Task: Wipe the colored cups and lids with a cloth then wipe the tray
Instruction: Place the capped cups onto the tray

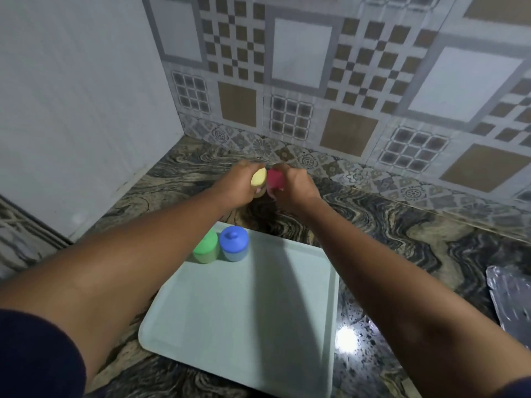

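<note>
My left hand (234,188) grips a yellow-lidded cup (258,178) held out over the counter beyond the tray. My right hand (296,186) holds a red cloth (275,179) pressed against the cup's side. A pale green tray (244,317) lies on the counter below my arms. At its far left corner stand a green-lidded cup (207,248), partly hidden by my left forearm, and a blue-lidded cup (234,247) with a knob on its lid.
The marbled counter (402,239) runs to a patterned tile wall at the back and a white panel (71,110) on the left. A shiny metal sheet (511,297) lies at the right edge.
</note>
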Available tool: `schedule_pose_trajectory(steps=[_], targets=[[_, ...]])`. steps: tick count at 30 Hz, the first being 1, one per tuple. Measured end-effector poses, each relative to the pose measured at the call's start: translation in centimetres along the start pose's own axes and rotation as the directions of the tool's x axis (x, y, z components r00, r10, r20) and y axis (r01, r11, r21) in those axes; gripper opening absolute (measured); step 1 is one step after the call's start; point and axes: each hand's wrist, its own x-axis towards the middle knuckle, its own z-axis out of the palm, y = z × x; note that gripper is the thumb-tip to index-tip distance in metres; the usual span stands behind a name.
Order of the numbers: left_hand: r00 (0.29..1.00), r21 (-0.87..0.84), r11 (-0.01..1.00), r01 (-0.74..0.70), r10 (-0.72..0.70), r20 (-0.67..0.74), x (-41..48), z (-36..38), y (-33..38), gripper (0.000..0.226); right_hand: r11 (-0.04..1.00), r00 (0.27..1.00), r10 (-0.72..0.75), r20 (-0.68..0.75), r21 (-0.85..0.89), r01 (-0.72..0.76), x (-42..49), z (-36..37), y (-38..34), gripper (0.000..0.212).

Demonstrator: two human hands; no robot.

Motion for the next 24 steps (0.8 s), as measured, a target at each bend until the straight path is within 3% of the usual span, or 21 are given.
schedule_pose_trajectory(steps=[4, 9, 24], targets=[[0.997, 0.004, 0.998, -0.063, 0.064, -0.042, -1.8, -2.7, 2.5, 0.063, 1.0, 0.998, -0.016, -0.058, -0.011, 0.015, -1.9, -3.6, -1.0, 0.051], [0.991, 0.145, 0.983, -0.115, 0.123, -0.051, -5.6, -4.0, 5.3, 0.062, 0.999, 0.995, -0.008, -0.097, -0.042, 0.004, -6.0, -5.7, -1.2, 0.063], [0.988, 0.414, 0.898, -0.151, 0.144, 0.049, -13.9, 2.6, 5.6, 0.064, 0.99, 0.993, 0.12, 0.004, -0.073, -0.12, -16.5, -1.3, 0.2, 0.063]])
